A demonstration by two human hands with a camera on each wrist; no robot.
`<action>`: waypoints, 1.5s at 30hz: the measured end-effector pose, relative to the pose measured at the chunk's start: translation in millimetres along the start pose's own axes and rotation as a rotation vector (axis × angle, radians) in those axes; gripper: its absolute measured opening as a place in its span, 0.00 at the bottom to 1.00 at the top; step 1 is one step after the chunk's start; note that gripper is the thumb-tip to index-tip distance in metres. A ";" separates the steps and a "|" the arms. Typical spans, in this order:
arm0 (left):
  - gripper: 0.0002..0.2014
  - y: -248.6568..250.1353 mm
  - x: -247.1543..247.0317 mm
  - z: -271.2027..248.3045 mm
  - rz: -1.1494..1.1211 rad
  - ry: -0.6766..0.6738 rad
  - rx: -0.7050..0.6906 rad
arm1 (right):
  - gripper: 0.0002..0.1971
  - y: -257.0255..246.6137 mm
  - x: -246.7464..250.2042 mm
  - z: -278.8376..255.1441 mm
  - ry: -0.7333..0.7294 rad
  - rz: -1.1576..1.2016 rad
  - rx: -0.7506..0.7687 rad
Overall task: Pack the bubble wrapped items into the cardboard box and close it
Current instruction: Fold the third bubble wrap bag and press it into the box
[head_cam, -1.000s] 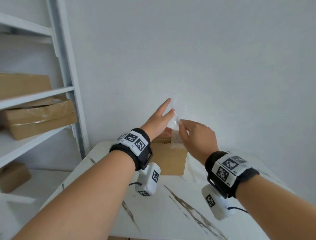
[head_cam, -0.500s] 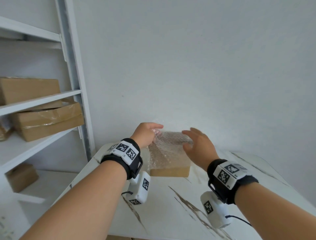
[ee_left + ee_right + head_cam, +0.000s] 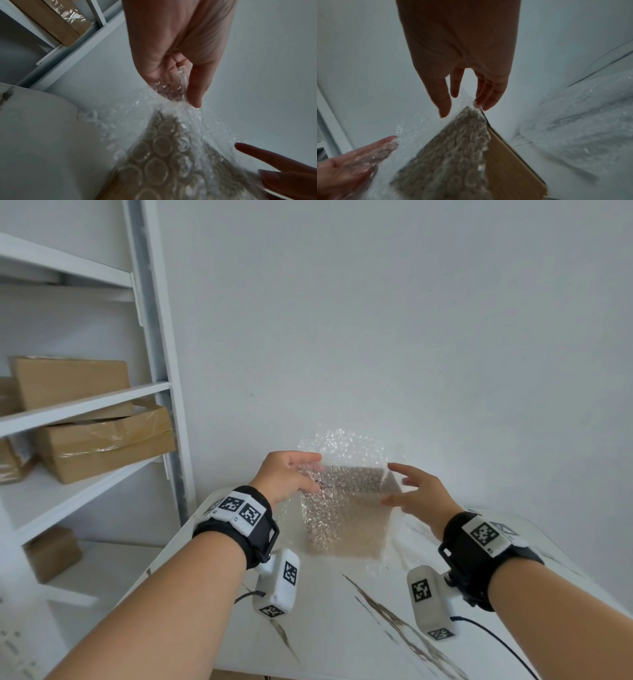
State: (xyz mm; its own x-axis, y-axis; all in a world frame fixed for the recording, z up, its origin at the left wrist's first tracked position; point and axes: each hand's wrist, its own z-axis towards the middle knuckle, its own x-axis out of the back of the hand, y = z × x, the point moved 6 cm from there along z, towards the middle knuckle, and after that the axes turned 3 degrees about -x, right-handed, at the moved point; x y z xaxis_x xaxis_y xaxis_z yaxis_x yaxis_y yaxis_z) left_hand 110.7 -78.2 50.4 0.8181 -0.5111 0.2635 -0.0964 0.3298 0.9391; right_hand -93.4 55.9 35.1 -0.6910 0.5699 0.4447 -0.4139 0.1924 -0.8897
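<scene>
Bubble wrap [image 3: 342,474] lies draped over the cardboard box [image 3: 510,162] on the counter [image 3: 342,628], between both hands. Left hand [image 3: 286,477] pinches its edge; right hand [image 3: 416,494] is relaxed, fingertips at the corner. Best pull gently and evenly, so the sheet does not tear.

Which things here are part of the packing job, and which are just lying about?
In the job:
- bubble wrap sheet, pinched by left hand
- cardboard box on the table
- right hand, open at the sheet's edge

Lying about:
- boxes on the shelf
- loose bubble wrap
</scene>
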 end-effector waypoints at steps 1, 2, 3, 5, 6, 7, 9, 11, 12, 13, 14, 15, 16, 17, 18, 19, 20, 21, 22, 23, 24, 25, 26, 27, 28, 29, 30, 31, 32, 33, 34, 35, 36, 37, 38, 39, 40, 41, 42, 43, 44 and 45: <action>0.26 1.3 1.9 0.5 -0.020 0.012 -0.008 | 0.35 -1.7 2.0 -0.5 0.019 -0.013 0.013; 0.25 2.2 4.3 1.6 -0.037 0.026 -0.014 | 0.35 -4.7 3.8 -1.6 0.040 -0.015 0.034; 0.24 3.6 6.3 2.2 -0.057 0.035 -0.018 | 0.35 -7.4 4.6 -2.4 0.050 -0.008 0.054; 0.23 7.5 9.7 2.2 -0.113 0.042 -0.030 | 0.34 -13.2 3.3 -3.4 0.023 0.020 0.083; 0.23 9.4 11.4 2.6 -0.131 0.047 -0.036 | 0.33 -15.9 2.4 -3.5 0.000 0.040 0.087; 0.23 11.5 12.9 2.3 -0.138 0.049 -0.041 | 0.31 -19.0 1.9 -4.0 -0.025 0.063 0.090; 0.22 13.7 15.2 2.0 -0.129 0.051 -0.047 | 0.26 -25.9 1.7 -5.3 -0.052 0.082 0.097; 0.18 13.4 18.8 2.3 -0.040 0.081 -0.045 | 0.20 -32.6 3.8 -6.5 -0.019 0.045 0.112; 0.15 12.7 21.8 2.8 0.028 0.109 -0.045 | 0.17 -35.1 5.4 -7.3 0.007 0.018 0.121; 0.13 12.5 25.0 2.6 0.090 0.139 -0.048 | 0.14 -37.6 7.6 -8.4 0.036 -0.007 0.130; 0.12 11.7 28.3 2.9 0.154 0.166 -0.053 | 0.10 -40.6 9.4 -9.7 0.062 -0.019 0.145; 0.12 12.3 31.1 3.1 0.243 0.181 -0.071 | 0.07 -44.0 11.2 -10.9 0.089 -0.029 0.164; 0.12 15.2 32.2 3.5 0.368 0.175 -0.099 | 0.06 -48.4 12.9 -12.4 0.118 -0.053 0.191; 0.12 19.5 30.6 3.2 0.492 0.141 -0.137 | 0.05 -54.3 13.4 -13.7 0.148 -0.090 0.225; 0.13 24.9 26.2 2.1 0.585 0.083 -0.174 | 0.04 -61.1 12.6 -14.8 0.165 -0.121 0.263; 0.17 30.5 19.7 1.0 0.638 0.017 -0.198 | 0.04 -68.0 10.3 -15.4 0.165 -0.132 0.293; 0.20 37.7 12.3 -1.2 0.662 -0.031 -0.214 | 0.03 -75.2 6.6 -15.9 0.148 -0.122 0.317; 0.19 45.1 5.6 -2.2 0.658 -0.053 -0.234 | 0.04 -82.1 2.5 -16.3 0.125 -0.091 0.336; 0.15 53.4 0.3 -2.3 0.631 -0.053 -0.258 | 0.04 -88.3 -0.2 -17.2 0.106 -0.047 0.341; 0.11 60.6 -2.3 -1.6 0.568 -0.040 -0.276 | 0.06 -94.3 -1.1 -18.5 0.099 0.007 0.336; 0.08 65.7 -1.6 -0.8 0.470 -0.018 -0.279 | 0.10 -97.8 -0.1 -18.2 0.104 0.071 0.328; 0.07 67.9 1.8 0.4 0.349 0.010 -0.259 | 0.16 -98.9 2.6 -17.4 0.116 0.140 0.312; 0.07 66.6 6.2 1.5 0.215 0.036 -0.214 | 0.22 -98.1 5.6 -16.8 0.122 0.200 0.284; 0.06 62.6 9.4 2.5 0.072 0.044 -0.158 | 0.28 -95.5 6.9 -15.4 0.104 0.246 0.245; 0.06 59.0 10.5 2.0 -0.070 0.038 -0.107 | 0.33 -92.2 5.6 -14.3 0.055 0.282 0.201; 0.05 56.4 9.8 0.8 -0.180 0.028 -0.075 | 0.35 -88.0 1.9 -13.6 -0.013 0.307 0.152; 0.04 55.7 8.2 -0.9 -0.259 0.021 -0.060 | 0.34 -84.3 -3.2 -13.7 -0.092 0.329 0.112; 0.04 53.9 6.4 -1.0 -0.306 0.019 -0.054 | 0.29 -82.1 -9.0 -15.6 -0.173 0.353 0.079; 0.04 52.9 3.6 -1.9 -0.339 0.014 -0.048 | 0.23 -80.5 -14.7 -17.7 -0.235 0.365 0.057; 0.04 51.0 1.3 -1.7 -0.345 0.012 -0.045 | 0.18 -79.3 -19.0 -19.2 -0.266 0.367 0.042; 0.04 49.6 -0.7 -2.6 -0.345 0.007 -0.036 | 0.14 -77.5 -21.2 -19.2 -0.269 0.363 0.032; 0.04 46.9 -2.1 -2.6 -0.319 -0.003 -0.027 | 0.11 -74.9 -21.8 -18.4 -0.264 0.362 0.020; 0.05 44.6 -3.4 -4.1 -0.279 -0.023 -0.012 | 0.11 -71.6 -21.3 -16.9 -0.263 0.368 0.005; 0.07 40.3 -4.0 -3.8 -0.226 -0.050 0.000 | 0.13 -68.1 -20.4 -15.5 -0.270 0.388 -0.013; 0.09 36.2 -4.7 -4.1 -0.196 -0.089 0.015 | 0.15 -64.9 -19.3 -14.4 -0.289 0.421 -0.032; 0.10 32.1 -5.5 -3.6 -0.198 -0.130 0.028 | 0.16 -61.6 -17.9 -13.8 -0.305 0.452 -0.052; 0.10 30.0 -6.4 -4.5 -0.231 -0.165 0.039 | 0.17 -59.4 -17.2 -14.1 -0.316 0.479 -0.071; 0.10 28.3 -6.4 -4.4 -0.275 -0.184 0.044 | 0.17 -57.2 -16.6 -15.1 -0.317 0.507 -0.089; 0.11 28.3 -6.8 -5.0 -0.334 -0.188 0.056 | 0.16 -55.8 -16.9 -16.1 -0.315 0.542 -0.099; 0.11 28.2 -6.8 -4.8 -0.380 -0.181 0.068 | 0.15 -54.9 -18.1 -17.3 -0.311 0.579 -0.108; 0.11 28.7 -7.0 -4.9 -0.420 -0.172 0.080 | 0.16 -53.6 -19.8 -17.2 -0.304 0.611 -0.108; 0.13 27.7 -5.8 -4.6 -0.430 -0.154 0.090 | 0.17 -51.5 -21.7 -16.6 -0.287 0.633 -0.114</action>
State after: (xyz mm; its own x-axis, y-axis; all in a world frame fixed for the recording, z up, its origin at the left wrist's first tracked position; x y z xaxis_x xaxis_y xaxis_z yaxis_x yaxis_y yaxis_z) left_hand 105.8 -62.4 73.9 0.7014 -0.7008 -0.1305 0.1785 -0.0045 0.9839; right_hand -47.3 46.8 69.5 -0.9139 0.3702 -0.1665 0.1733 -0.0152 -0.9848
